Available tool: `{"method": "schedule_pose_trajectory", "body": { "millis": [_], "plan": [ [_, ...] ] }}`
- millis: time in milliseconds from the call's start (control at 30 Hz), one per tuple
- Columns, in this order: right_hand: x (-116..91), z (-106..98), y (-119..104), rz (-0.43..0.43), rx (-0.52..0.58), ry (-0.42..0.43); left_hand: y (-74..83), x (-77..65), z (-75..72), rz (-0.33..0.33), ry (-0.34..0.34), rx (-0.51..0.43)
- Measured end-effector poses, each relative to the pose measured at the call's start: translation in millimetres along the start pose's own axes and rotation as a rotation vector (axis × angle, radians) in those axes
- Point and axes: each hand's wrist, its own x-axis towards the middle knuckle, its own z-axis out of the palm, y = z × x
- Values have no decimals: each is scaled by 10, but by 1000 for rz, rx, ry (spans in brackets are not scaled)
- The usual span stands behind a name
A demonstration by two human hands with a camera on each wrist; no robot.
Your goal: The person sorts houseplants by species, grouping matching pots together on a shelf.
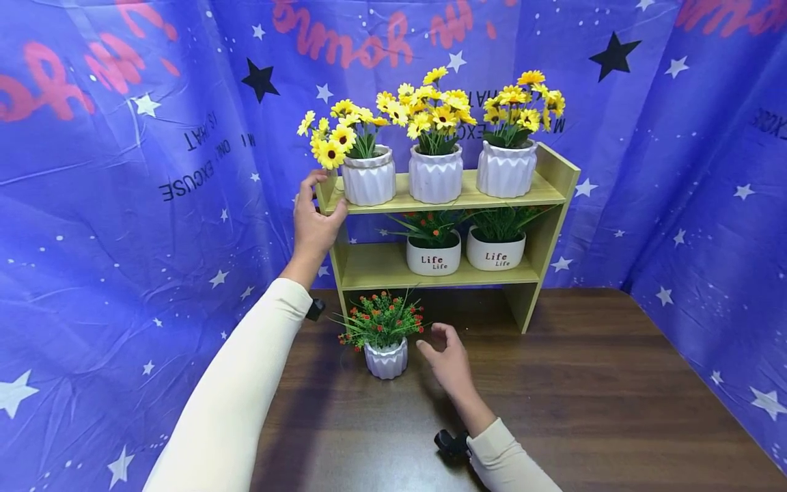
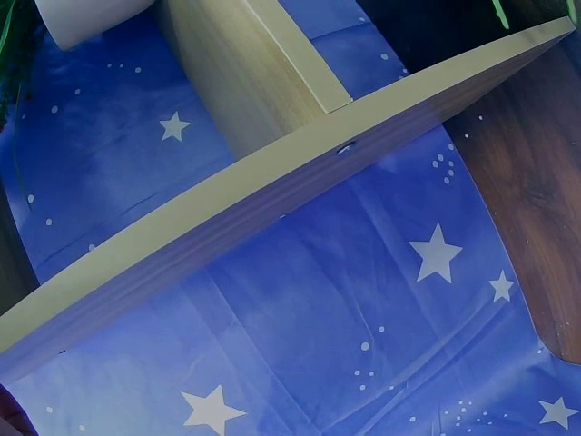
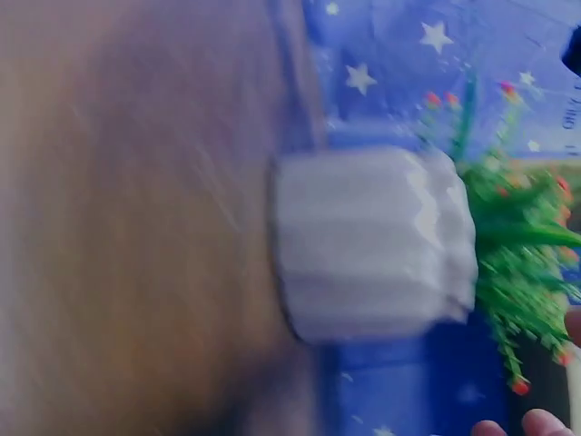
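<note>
My left hand (image 1: 315,225) grips the upper left corner of a small wooden shelf (image 1: 439,277), thumb at the front edge and fingers at the side panel. In the left wrist view, the shelf's side panel (image 2: 245,186) crosses the picture slantwise. On the table in front of the shelf stands a white fluted pot (image 1: 386,361) with a red-flowered green plant (image 1: 384,320). Just right of that pot is my right hand (image 1: 451,365), fingers loosely bent and apart from it. The right wrist view shows the same pot (image 3: 372,245) sideways, with fingertips (image 3: 543,423) at the lower right.
Three white pots of yellow flowers (image 1: 436,174) stand along the top board. Two white "Life" planters, a left one (image 1: 433,256) and a right one (image 1: 496,249), sit on the middle board. A blue star-patterned curtain (image 1: 154,225) hangs around the brown wooden table (image 1: 615,396).
</note>
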Motion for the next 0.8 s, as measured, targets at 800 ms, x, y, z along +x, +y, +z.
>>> {"method": "schedule_pose_trajectory", "body": {
  "millis": [800],
  "plan": [
    [-168,633,229,-14,3,-166,-14,-10,2,18,0,-4]
  ]
}}
